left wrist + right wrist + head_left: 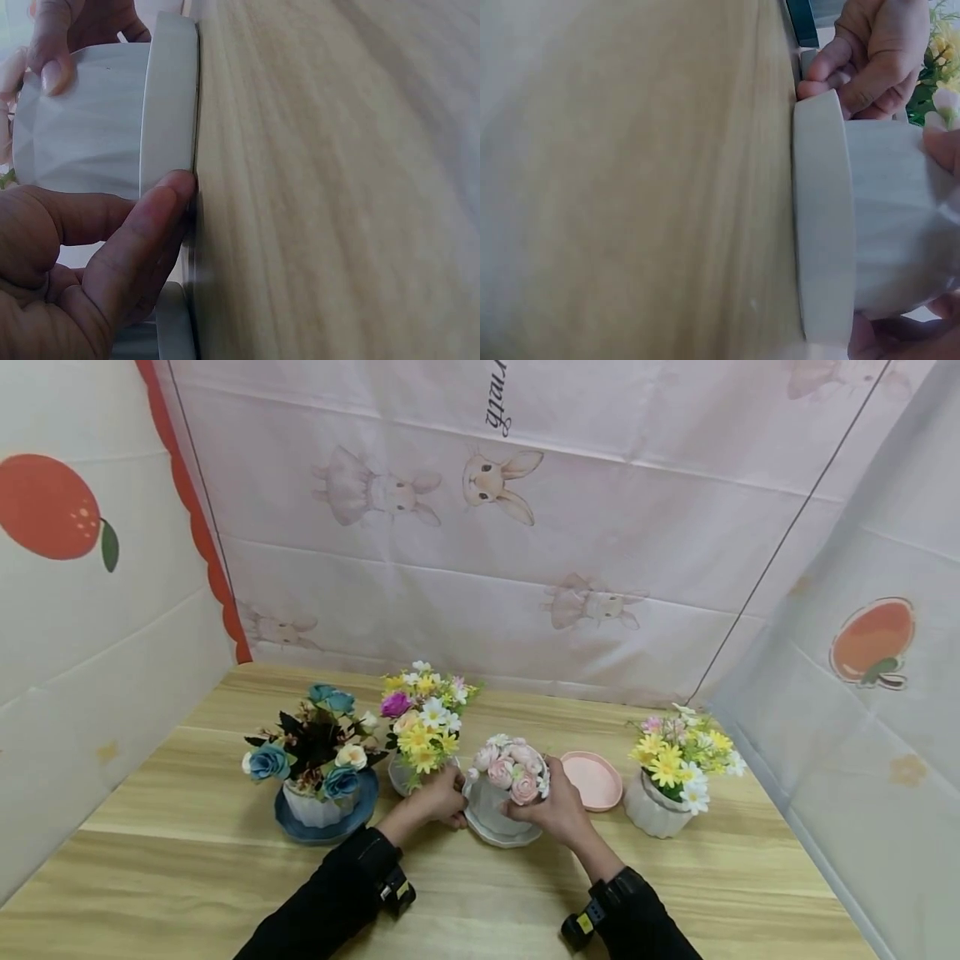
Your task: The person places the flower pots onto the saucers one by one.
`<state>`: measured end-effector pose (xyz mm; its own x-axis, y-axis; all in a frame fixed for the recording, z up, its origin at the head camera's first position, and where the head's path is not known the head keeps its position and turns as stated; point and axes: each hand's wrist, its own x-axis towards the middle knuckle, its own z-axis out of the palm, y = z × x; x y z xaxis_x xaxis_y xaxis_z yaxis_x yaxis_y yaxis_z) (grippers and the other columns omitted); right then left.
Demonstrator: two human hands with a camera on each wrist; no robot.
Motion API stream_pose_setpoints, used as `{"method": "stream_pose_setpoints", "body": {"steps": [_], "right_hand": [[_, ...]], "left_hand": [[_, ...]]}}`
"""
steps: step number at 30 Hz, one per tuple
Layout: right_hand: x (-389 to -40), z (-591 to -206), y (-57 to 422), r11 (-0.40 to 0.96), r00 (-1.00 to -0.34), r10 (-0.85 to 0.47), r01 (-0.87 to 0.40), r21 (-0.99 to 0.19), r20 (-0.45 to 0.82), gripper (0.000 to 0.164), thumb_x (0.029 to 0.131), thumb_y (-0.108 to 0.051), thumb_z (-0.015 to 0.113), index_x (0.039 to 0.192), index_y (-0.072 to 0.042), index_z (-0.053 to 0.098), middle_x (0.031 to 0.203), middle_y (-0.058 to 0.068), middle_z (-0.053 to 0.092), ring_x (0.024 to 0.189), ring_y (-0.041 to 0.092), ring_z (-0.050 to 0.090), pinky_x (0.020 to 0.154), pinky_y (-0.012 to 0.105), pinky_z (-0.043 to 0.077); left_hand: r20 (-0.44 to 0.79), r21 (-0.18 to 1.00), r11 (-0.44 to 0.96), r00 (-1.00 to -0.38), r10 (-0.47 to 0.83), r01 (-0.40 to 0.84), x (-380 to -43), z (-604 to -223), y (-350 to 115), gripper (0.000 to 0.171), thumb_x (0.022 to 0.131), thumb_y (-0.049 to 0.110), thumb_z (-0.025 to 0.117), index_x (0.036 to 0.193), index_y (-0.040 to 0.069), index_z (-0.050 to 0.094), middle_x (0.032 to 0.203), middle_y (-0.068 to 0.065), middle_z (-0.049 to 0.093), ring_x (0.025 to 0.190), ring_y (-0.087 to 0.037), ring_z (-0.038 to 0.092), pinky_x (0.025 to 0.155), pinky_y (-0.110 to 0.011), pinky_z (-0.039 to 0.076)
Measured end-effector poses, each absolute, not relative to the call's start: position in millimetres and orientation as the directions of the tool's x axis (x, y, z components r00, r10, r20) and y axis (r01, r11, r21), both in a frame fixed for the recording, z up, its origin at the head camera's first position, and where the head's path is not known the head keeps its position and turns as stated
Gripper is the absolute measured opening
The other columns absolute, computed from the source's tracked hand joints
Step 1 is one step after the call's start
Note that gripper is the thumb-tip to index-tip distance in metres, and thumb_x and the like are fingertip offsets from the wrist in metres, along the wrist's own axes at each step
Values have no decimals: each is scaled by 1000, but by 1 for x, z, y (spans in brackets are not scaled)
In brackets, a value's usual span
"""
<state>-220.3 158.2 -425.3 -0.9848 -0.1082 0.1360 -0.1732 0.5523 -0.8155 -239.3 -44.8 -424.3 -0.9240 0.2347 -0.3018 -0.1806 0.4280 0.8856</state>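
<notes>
A white faceted pot (pixel 90 127) of pale pink artificial flowers (pixel 516 767) stands on a white saucer (pixel 501 837) at the middle of the table. My right hand (pixel 558 806) grips this pot near its rim, thumb on the near side and fingers round the far right. At the saucer's left edge, my left hand (pixel 433 797) pinches the rim between thumb and curled fingers. The saucer lies flat on the wood, its side wall showing in both wrist views. Just behind the left hand is a pot of mixed yellow, white and purple flowers (pixel 426 718), its base partly hidden.
To the left, a white pot with blue roses (pixel 307 752) sits on a blue saucer (pixel 367 802). An unoccupied pink saucer (pixel 592 781) lies right of the right hand. Further right stands a white pot of yellow and white flowers (pixel 660 806). Printed cloths hang round the wooden table (pixel 480 910).
</notes>
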Motion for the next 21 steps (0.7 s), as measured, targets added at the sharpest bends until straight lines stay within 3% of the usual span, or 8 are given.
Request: {"method": "stream_pose_setpoints", "body": {"steps": [8, 15, 21], "right_hand": [[-221, -428, 164, 542, -982, -148, -183, -821, 121, 96, 54, -22, 91, 132, -4, 38, 123, 13, 52, 116, 31, 47, 94, 47, 38], [-220, -428, 164, 520, -976, -177, -203, -830, 127, 94, 57, -19, 90, 133, -3, 37, 122, 13, 52, 115, 31, 47, 94, 48, 38], [-225, -425, 164, 558, -976, -180, -203, -805, 122, 95, 57, -19, 89, 133, 0, 36, 122, 16, 52, 113, 32, 49, 91, 47, 40]], "left_hand": [[-295, 883, 434, -929, 223, -176, -239, -424, -45, 22, 79, -14, 51, 98, -6, 44, 78, -17, 52, 48, -18, 59, 49, -28, 53], [-274, 893, 420, -937, 217, -164, -238, -426, -44, 21, 79, -15, 50, 97, -7, 44, 75, -17, 53, 47, -17, 58, 48, -28, 53], [-248, 793, 602, -954, 171, -98, -241, -423, -38, 13, 78, -13, 53, 88, -5, 51, 61, -13, 58, 45, -16, 59, 45, -26, 51]]}}
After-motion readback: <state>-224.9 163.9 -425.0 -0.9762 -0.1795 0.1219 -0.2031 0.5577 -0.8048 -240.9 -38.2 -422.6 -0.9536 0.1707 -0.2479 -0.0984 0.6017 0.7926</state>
